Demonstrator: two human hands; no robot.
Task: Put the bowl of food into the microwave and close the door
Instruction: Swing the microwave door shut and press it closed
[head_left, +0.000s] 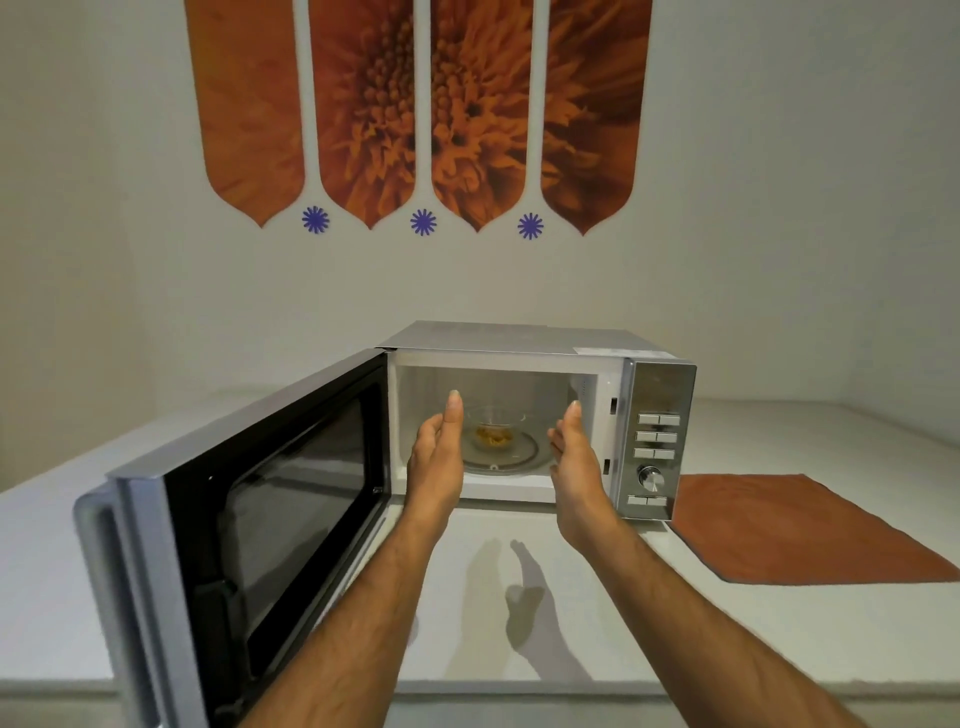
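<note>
A silver microwave (530, 345) stands on the white counter, its door (249, 499) swung wide open to the left. Inside, a clear glass bowl of yellowish food (492, 430) rests on the glass turntable (524, 453). My left hand (439, 449) and my right hand (574, 452) are held flat in front of the opening, palms facing each other, one on each side of the bowl. Both hands are empty and apart from the bowl, fingers extended.
The control panel (657, 441) with buttons and a knob is on the microwave's right. An orange cloth (800, 527) lies flat on the counter (675, 634) to the right. The wall behind carries orange flower panels (415, 104). The door handle (96, 561) juts toward me at lower left.
</note>
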